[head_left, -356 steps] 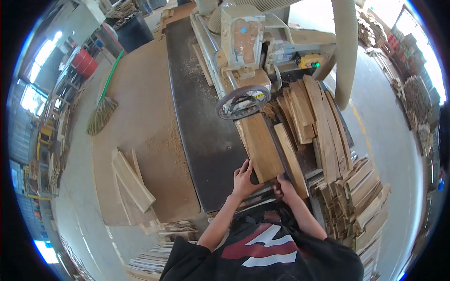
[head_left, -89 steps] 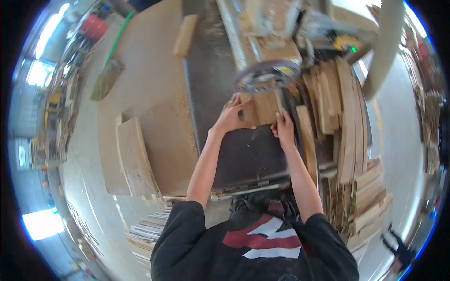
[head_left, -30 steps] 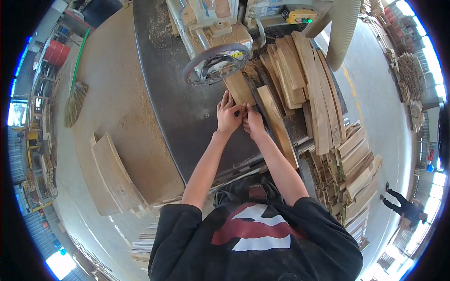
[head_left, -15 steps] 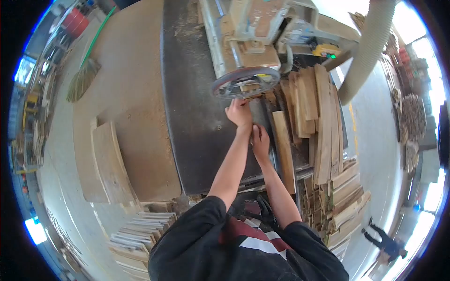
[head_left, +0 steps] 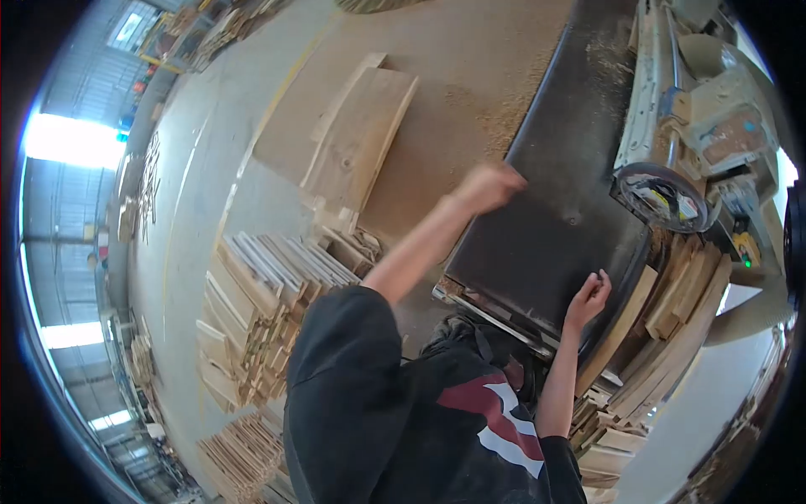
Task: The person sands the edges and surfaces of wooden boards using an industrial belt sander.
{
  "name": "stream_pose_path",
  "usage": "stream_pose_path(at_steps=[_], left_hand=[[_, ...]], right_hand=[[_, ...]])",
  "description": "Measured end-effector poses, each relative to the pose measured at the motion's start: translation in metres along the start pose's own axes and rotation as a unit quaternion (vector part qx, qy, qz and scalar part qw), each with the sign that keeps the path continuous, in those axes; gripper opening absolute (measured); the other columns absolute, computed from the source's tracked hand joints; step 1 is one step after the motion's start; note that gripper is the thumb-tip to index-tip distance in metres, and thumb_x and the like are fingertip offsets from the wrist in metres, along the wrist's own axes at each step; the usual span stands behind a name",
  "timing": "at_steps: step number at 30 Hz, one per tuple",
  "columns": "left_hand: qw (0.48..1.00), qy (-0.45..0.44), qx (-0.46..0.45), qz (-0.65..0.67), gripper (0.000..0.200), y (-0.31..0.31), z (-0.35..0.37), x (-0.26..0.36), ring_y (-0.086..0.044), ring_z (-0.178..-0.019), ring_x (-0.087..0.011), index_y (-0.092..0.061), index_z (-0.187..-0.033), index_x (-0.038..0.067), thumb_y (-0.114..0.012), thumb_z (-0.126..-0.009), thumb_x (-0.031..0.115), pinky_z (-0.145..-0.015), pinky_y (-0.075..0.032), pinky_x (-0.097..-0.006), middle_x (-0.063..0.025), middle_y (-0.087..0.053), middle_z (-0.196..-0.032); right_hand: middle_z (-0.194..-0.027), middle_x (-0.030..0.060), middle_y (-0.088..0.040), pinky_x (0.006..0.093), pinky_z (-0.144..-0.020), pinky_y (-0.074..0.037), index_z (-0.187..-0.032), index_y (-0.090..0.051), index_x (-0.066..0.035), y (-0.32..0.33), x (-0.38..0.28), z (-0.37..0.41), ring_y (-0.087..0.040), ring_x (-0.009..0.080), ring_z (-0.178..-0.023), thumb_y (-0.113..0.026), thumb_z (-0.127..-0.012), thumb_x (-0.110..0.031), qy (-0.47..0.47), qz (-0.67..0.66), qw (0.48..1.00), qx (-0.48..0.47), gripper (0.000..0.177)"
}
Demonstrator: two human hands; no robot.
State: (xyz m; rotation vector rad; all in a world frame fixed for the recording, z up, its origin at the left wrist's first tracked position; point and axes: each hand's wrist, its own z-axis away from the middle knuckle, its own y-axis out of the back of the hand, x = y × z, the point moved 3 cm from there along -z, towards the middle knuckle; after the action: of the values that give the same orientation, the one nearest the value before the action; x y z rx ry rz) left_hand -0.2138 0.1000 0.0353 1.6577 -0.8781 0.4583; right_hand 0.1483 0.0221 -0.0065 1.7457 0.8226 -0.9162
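My left hand [head_left: 491,186], smeared by motion, is above the left edge of the black machine table [head_left: 537,244]. Its fingers are too blurred to make out, and I see nothing clear in them. Over the table's near right part is my right hand [head_left: 591,296], fingers apart and loosely bent, holding nothing. Just beyond its right side stands a long, narrow wooden board [head_left: 625,323] along the table edge. The machine's round handwheel [head_left: 666,198] lies farther back, away from both hands.
Curved planks [head_left: 693,294] are stacked to the right of the table. Wide boards [head_left: 361,139] lie on the sawdust-strewn brown surface at left. Piles of cut wood [head_left: 260,311] stand at near left. A yellow device [head_left: 745,249] with a green light sits by the machine.
The view has swung left. My hands, formerly close together beside the handwheel, have come apart; the left has moved out to the table's left edge, the right stays on the table's right side.
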Motion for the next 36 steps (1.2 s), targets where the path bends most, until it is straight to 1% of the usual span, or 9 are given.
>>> stream_pose_path(at_steps=[2, 4, 5, 7, 17, 19, 22, 25, 36], left_hand=[[0.954, 0.014, 0.127, -0.270, 0.031, 0.112, 0.031, -0.030, -0.066, -0.111, -0.0338, -0.074, -0.114, 0.011, -0.072, -0.084, 0.016, -0.097, -0.053, -0.0458, -0.0090, -0.072, -0.119], [0.847, 0.362, 0.141, -0.363, 0.071, 0.199, 0.078, -0.065, -0.062, -0.120, -0.0383, -0.061, -0.136, 0.011, -0.079, -0.082, 0.053, -0.101, -0.051, -0.0496, -0.0160, -0.066, -0.132], [0.829, 0.356, 0.260, -0.345, 0.088, 0.229, 0.111, -0.079, -0.057, -0.126, -0.0393, -0.060, -0.137, 0.009, -0.082, -0.072, 0.065, -0.104, -0.048, -0.0498, -0.0205, -0.063, -0.134], [0.748, 0.500, 0.256, -0.353, 0.092, 0.260, 0.166, -0.109, -0.051, -0.133, -0.0393, -0.065, -0.131, 0.007, -0.084, -0.066, 0.069, -0.109, -0.043, -0.0506, -0.0216, -0.061, -0.134], [0.808, 0.350, 0.365, -0.301, 0.084, 0.122, 0.200, -0.007, -0.051, -0.128, -0.0404, -0.064, -0.133, 0.008, -0.092, -0.066, 0.050, -0.106, -0.043, -0.0514, -0.0237, -0.056, -0.136], [0.767, 0.450, 0.423, -0.176, 0.087, 0.093, 0.220, 0.013, -0.054, -0.126, -0.0393, -0.053, -0.144, 0.006, -0.091, -0.074, 0.041, -0.105, -0.044, -0.0499, -0.0253, -0.058, -0.133], [0.799, 0.393, 0.453, 0.043, 0.085, 0.040, 0.243, -0.024, -0.066, -0.105, -0.0299, -0.043, -0.150, 0.002, -0.086, -0.083, 0.031, -0.089, -0.053, -0.0407, -0.0202, -0.064, -0.125], [0.767, 0.416, 0.393, 0.289, 0.079, 0.070, 0.222, 0.014, -0.066, -0.081, -0.0148, -0.040, -0.153, -0.002, -0.081, -0.089, 0.021, -0.066, -0.052, -0.0282, -0.0100, -0.069, -0.112], [0.834, 0.356, 0.287, 0.309, 0.072, 0.113, 0.207, 0.076, -0.062, -0.073, -0.0064, -0.043, -0.154, 0.003, -0.077, -0.092, 0.013, -0.055, -0.047, -0.0221, -0.0022, -0.070, -0.104]], right_hand=[[-0.076, -0.0001, -0.052, 0.0267, -0.058, -0.040, -0.121, -0.062, 0.000, 0.001, -0.002, -0.002, -0.046, 0.0091, -0.066, -0.060, -0.105, -0.024, 0.009, 0.014, 1.000, 0.020, 0.029], [-0.075, -0.0003, -0.050, 0.0273, -0.057, -0.039, -0.121, -0.061, 0.000, -0.002, -0.004, 0.000, -0.044, 0.0089, -0.065, -0.059, -0.106, -0.024, 0.023, 0.017, 1.000, 0.013, 0.029], [-0.075, -0.0004, -0.050, 0.0272, -0.057, -0.039, -0.121, -0.061, 0.000, -0.003, -0.005, 0.000, -0.044, 0.0088, -0.064, -0.059, -0.106, -0.025, 0.024, 0.001, 1.000, 0.010, 0.029], [-0.075, -0.0005, -0.049, 0.0271, -0.057, -0.039, -0.121, -0.061, 0.000, -0.003, -0.010, -0.003, -0.043, 0.0088, -0.064, -0.059, -0.106, -0.025, 0.033, -0.016, 0.999, 0.011, 0.029], [-0.074, 0.0015, -0.050, 0.0283, -0.057, -0.040, -0.119, -0.062, -0.001, -0.004, -0.007, -0.006, -0.046, 0.0108, -0.063, -0.060, -0.106, -0.026, 0.049, 0.033, 0.998, 0.012, 0.029], [-0.074, 0.0022, -0.052, 0.0285, -0.057, -0.041, -0.119, -0.063, -0.001, -0.004, -0.008, -0.001, -0.047, 0.0113, -0.063, -0.060, -0.106, -0.026, 0.050, 0.039, 0.998, 0.011, 0.029], [-0.075, 0.0032, -0.054, 0.0295, -0.058, -0.043, -0.120, -0.063, -0.002, -0.003, -0.010, -0.005, -0.049, 0.0125, -0.063, -0.060, -0.105, -0.027, 0.040, 0.053, 0.998, 0.023, 0.029], [-0.072, 0.0029, -0.056, 0.0302, -0.059, -0.045, -0.121, -0.065, -0.003, -0.004, 0.000, -0.004, -0.052, 0.0133, -0.062, -0.062, -0.104, -0.028, 0.035, 0.036, 0.998, 0.029, 0.031], [-0.062, 0.0071, -0.062, 0.0329, -0.061, -0.047, -0.092, -0.076, 0.000, 0.014, -0.048, 0.054, -0.058, 0.0153, -0.060, -0.060, -0.102, -0.041, -0.155, 0.017, 0.950, -0.271, 0.046]])
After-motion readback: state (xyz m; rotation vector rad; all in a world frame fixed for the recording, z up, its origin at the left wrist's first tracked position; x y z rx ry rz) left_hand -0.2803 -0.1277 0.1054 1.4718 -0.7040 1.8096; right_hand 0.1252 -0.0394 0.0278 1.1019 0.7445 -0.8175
